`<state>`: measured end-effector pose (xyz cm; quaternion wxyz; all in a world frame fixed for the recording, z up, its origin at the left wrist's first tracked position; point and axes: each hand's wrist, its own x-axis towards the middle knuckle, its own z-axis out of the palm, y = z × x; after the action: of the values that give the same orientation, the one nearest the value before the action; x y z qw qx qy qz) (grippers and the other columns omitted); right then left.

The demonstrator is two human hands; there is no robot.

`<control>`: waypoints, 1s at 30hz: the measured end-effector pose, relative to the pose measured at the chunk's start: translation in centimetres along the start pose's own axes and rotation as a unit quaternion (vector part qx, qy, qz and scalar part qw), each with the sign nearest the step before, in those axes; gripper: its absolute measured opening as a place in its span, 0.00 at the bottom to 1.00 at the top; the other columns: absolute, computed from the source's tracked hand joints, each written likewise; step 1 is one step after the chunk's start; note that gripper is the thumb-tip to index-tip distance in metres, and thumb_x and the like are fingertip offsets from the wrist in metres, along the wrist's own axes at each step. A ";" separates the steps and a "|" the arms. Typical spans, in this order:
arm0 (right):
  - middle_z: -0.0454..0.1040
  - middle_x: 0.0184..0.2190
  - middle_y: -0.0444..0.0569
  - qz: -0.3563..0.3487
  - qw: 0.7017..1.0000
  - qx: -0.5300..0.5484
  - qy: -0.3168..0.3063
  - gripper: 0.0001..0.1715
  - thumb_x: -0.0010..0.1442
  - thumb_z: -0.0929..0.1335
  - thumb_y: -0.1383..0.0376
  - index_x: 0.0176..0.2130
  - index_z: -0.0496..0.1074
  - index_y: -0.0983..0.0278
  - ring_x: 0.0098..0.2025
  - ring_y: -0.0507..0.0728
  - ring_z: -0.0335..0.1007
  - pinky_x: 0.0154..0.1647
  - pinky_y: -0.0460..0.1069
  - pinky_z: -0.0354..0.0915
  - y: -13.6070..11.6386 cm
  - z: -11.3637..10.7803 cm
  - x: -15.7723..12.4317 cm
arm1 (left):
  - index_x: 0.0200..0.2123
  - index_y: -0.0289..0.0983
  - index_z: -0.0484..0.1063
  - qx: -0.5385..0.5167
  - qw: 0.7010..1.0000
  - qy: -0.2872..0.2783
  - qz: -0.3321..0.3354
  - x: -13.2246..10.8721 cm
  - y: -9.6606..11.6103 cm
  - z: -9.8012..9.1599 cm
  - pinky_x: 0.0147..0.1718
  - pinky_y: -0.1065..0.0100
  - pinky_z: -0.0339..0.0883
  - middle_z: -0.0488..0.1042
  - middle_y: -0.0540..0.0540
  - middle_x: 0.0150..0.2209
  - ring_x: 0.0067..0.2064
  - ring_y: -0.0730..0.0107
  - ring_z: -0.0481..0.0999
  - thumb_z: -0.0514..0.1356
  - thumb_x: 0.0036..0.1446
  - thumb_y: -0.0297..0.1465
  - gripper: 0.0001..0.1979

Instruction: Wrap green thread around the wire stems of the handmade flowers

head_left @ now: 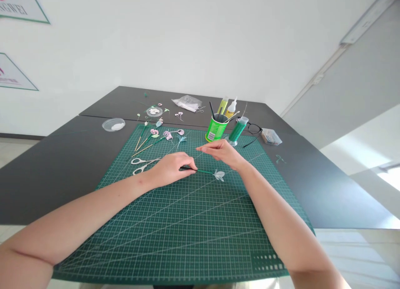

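Observation:
My left hand is closed on the green stem of a craft flower, with a dark piece visible within the fingers. The flower's pale petals point to the right, low over the green cutting mat. Above the stem my right hand is pinched, fingertips pressed together and pointing left; anything between them is too small to make out. White-handled scissors lie left of my left hand, their blades partly hidden by it. Beyond my hands, several pink craft flowers on stems rest on the mat.
A green can holding tools stands at the mat's far edge. Beside it are a glue bottle, a green spool, glasses and a clear box. Farther left are shallow dishes and a plastic bag.

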<state>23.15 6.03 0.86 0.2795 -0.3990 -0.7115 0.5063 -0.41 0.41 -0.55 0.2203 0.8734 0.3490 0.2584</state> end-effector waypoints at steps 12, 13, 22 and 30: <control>0.56 0.16 0.38 0.032 0.999 -0.028 0.006 0.25 0.58 0.73 0.51 0.46 0.84 0.66 0.22 0.48 0.45 0.23 0.48 0.42 -0.1 0.1 0.0 | 0.36 0.39 0.75 0.025 0.998 0.040 0.034 0.1 0.3 -0.5 0.43 0.65 0.69 0.78 0.49 0.38 0.45 0.66 0.76 0.64 0.62 0.25 0.03; 0.57 0.16 0.39 0.033 0.999 -0.028 0.010 0.25 0.58 0.73 0.51 0.46 0.84 0.66 0.22 0.48 0.45 0.23 0.48 0.42 -0.1 0.0 0.0 | 0.36 0.39 0.75 0.026 0.998 0.042 0.028 0.1 0.3 -0.5 0.43 0.65 0.69 0.78 0.50 0.37 0.44 0.66 0.76 0.64 0.62 0.25 0.03; 0.63 0.18 0.42 0.019 0.999 -0.028 0.027 0.26 0.57 0.73 0.50 0.45 0.84 0.66 0.23 0.48 0.45 0.24 0.48 0.43 -0.4 0.0 -0.3 | 0.37 0.40 0.76 0.004 0.998 0.044 -0.038 0.1 0.1 -0.4 0.42 0.64 0.70 0.80 0.50 0.38 0.42 0.66 0.78 0.66 0.59 0.27 0.03; 0.59 0.16 0.39 0.042 0.999 -0.026 -0.010 0.25 0.58 0.73 0.50 0.45 0.84 0.65 0.23 0.49 0.46 0.25 0.48 0.44 -0.1 -0.3 -0.1 | 0.34 0.40 0.76 -0.002 0.998 0.068 -0.018 0.1 0.4 -0.6 0.42 0.64 0.71 0.81 0.50 0.36 0.42 0.66 0.78 0.66 0.59 0.27 0.02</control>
<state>23.42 6.04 1.07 0.2405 -0.4311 -0.7097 0.5027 -0.48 0.33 0.16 0.2027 0.8468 0.3786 0.3138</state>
